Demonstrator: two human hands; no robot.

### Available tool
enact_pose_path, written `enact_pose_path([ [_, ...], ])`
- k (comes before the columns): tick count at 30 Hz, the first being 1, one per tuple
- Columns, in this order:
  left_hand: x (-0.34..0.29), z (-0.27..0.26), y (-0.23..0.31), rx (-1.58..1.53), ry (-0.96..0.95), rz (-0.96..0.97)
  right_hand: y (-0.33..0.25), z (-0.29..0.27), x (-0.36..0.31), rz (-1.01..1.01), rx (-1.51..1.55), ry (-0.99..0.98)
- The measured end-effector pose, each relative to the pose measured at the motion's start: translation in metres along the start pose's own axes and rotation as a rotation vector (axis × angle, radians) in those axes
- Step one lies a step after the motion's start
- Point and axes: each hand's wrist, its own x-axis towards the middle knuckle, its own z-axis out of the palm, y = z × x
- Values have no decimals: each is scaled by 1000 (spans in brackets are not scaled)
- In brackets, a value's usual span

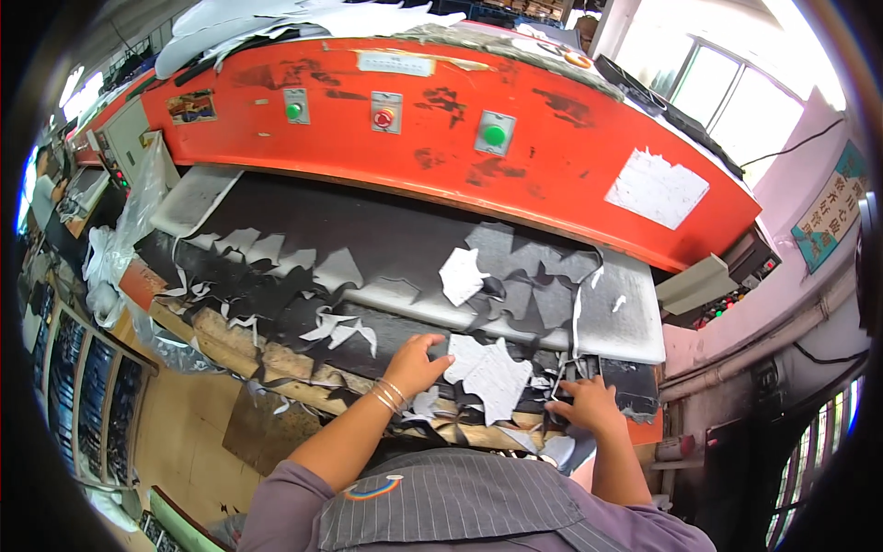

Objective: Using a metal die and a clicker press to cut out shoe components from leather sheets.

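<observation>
Orange machine beam (570, 184) is being seen beyond both hands, top partly covered by pale sheets (276, 28), themselves cut off by the view. White-edged pad (633, 317), also beyond the hands, is mostly being hidden by dark sheet (313, 207). Left hand (416, 368) is being held half-curled, fingertips beside white pieces (497, 382) lying between the hands; grip can't be told. Right hand (593, 405) is being held fingers spread, at thin-rimmed frame (559, 375); outline unclear, pinch can't be told.

Two hands (412, 370), two green front buttons (494, 135), one red front button (384, 118)
</observation>
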Motion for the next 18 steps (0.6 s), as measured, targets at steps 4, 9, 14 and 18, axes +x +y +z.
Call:
enact_pose_path([
  [4, 19, 37, 15, 364, -101, -114, -22, -55, 35, -262, 116, 272],
  [9, 20, 71, 57, 529, -120, -193, -89, -58, 151, -731, 114, 534],
  [14, 16, 83, 59, 549, -53, -179, -112, -49, 213, -760, -40, 414],
  [18, 13, 90, 40, 487, 55, -118, -113, -39, 221, -766, 94, 391],
])
